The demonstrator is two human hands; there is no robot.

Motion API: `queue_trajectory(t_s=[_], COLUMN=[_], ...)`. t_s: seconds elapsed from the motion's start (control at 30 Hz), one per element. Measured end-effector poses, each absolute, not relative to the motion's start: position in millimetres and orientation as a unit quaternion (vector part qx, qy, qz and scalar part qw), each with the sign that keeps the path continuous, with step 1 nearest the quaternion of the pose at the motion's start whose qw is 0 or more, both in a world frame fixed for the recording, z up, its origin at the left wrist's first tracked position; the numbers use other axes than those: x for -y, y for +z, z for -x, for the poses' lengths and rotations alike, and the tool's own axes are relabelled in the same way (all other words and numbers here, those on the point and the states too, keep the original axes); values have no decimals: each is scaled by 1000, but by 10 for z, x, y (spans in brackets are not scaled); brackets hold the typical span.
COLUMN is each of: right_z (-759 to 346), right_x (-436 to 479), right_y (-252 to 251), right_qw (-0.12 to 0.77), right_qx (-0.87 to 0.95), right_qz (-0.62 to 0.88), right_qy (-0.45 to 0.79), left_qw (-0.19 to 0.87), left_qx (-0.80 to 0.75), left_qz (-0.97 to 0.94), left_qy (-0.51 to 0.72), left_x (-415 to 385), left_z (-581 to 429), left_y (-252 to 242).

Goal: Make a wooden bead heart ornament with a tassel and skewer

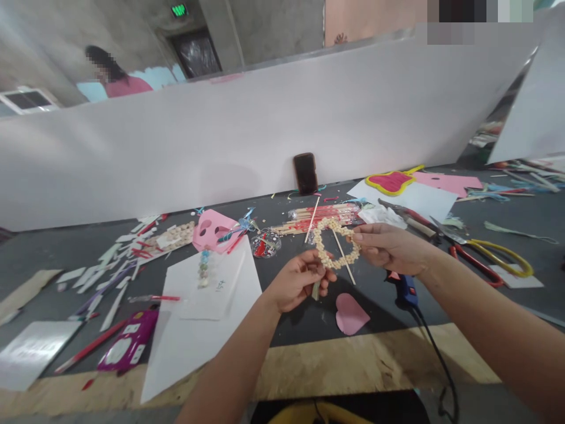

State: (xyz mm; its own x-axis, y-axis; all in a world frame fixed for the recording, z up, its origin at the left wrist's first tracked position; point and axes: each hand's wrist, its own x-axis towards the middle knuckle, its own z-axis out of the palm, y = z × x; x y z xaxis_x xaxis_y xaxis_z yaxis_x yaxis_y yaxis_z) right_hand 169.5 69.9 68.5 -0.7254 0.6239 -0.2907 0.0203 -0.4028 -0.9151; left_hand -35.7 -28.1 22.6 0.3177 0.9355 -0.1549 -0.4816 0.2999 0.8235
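A cream heart-shaped ring of small beads or knots is held up over the dark table, between my two hands. My left hand pinches its lower left side, with a short pale green tuft hanging below the fingers. My right hand grips the ring's right edge between thumb and fingers. Through the ring a thin stick shows on the table. A pink paper heart lies below the ring, and a blue glue gun rests under my right hand.
Yellow-handled scissors and red-handled pliers lie right. Behind are bundled sticks and a phone against the white partition. White paper, a purple packet and strips lie left. A person is beyond the partition.
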Motion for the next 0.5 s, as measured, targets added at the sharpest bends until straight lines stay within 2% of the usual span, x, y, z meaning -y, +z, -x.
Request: queue_trajectory(t_s=[0.5], right_z=[-1652], right_x=[-773], right_y=[581], right_qw=[183], right_qx=[518], right_qz=[347], right_qy=[760], left_qw=[633], left_qx=[-427], left_qz=[-336], left_qy=[552], left_x=[292], left_z=[139], left_y=[66])
